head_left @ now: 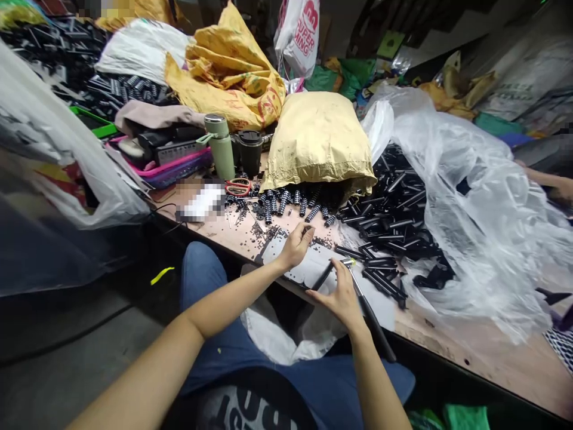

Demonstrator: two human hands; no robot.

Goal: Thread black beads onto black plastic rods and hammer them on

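Observation:
My left hand (296,246) is raised over a grey board (302,272), thumb and fingertips pinched together. A dark speck shows at the fingertips, too small to name. My right hand (344,297) grips a short black tube (323,276) lengthwise between thumb and forefinger, at the board's near edge. Right beside that hand lies a hammer (373,325), its black handle pointing toward me and its head just past my fingers. Tiny black pieces (257,236) are scattered on the table left of the board.
Black-and-white ridged pieces (283,202) lie before a yellow sack (320,140). Many black tubes (394,221) spill from clear plastic (483,197) at right. Red-handled scissors (238,187), a green flask (219,146) and a black cup (249,152) stand left. Another person's arm (548,179) shows far right.

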